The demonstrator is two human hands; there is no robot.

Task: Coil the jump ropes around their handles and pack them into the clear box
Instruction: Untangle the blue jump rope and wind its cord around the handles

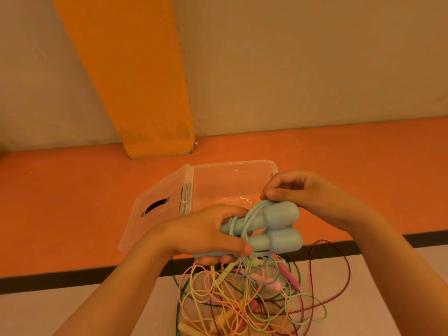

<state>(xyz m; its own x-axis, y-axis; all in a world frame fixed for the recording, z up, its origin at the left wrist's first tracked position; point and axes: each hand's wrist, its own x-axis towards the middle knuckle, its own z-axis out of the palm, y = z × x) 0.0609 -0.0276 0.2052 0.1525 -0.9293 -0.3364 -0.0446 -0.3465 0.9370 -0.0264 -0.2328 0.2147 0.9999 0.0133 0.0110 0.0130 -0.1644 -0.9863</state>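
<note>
Several tangled jump ropes (242, 306) lie nearest on the floor, their handles hard to count. Above them the left grip (206, 234) clasps two blue handles (274, 226) while the right grip (303, 192) pinches the blue cord (252, 212). This looks like mid-coiling, and next comes winding the slack, which is lost in the pile. Beyond stands the open clear box (232, 164).

Handles (274, 226) in the left fingers (230, 246): pale blue, plain. Cord (234, 223) running to the right fingertips (271, 195): same pale blue. Heap of ropes (242, 299) below the fingers: pink, yellow, mint, dark green, maroon. Box (232, 164) beyond the fingers: clear; lid (157, 226) clear, black slot. Floor (72, 202): orange, black stripe (72, 278), pale grey nearer. Pillar (135, 81) yellow-orange. Wall (315, 69) beige.
</note>
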